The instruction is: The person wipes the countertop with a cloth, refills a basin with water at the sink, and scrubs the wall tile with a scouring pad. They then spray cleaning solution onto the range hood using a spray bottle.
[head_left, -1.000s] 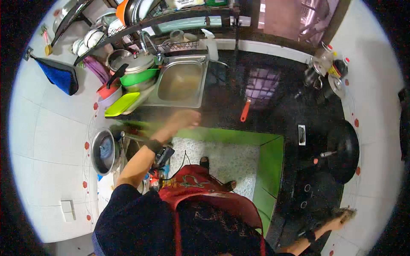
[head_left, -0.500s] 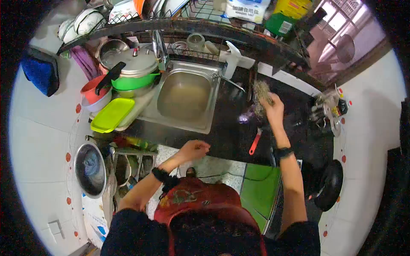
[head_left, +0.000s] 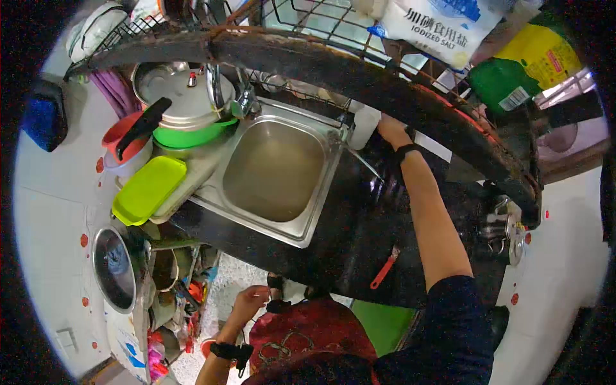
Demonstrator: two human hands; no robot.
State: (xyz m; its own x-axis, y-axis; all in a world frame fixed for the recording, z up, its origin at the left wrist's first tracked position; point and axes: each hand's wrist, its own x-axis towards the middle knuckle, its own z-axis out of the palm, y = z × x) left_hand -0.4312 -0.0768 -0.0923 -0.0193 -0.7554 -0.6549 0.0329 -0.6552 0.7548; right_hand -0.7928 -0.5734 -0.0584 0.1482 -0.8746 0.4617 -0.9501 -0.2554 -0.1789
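My right hand (head_left: 392,131) reaches to the back of the counter, beside the white spray bottle (head_left: 365,128). The shelf edge hides its fingers and anything in them. Low in front of my body, my left hand (head_left: 249,304) hangs with loosely bent fingers and nothing visible in them. A red-handled tool (head_left: 386,268), perhaps a peeler or small knife, lies on the black counter (head_left: 346,237) below my right forearm. Left of that arm is the steel sink (head_left: 274,170), holding cloudy water.
A dark wire shelf (head_left: 308,54) with a salt bag (head_left: 443,29) crosses overhead. A lidded green pot (head_left: 192,136) and a lime tray (head_left: 149,190) stand left of the sink. A metal basin (head_left: 114,269) sits lower left.
My right hand has moved up to the back under the shelf; the wiry scrubber it held no longer shows. My left hand has dropped down and left. The view has tilted and come closer.
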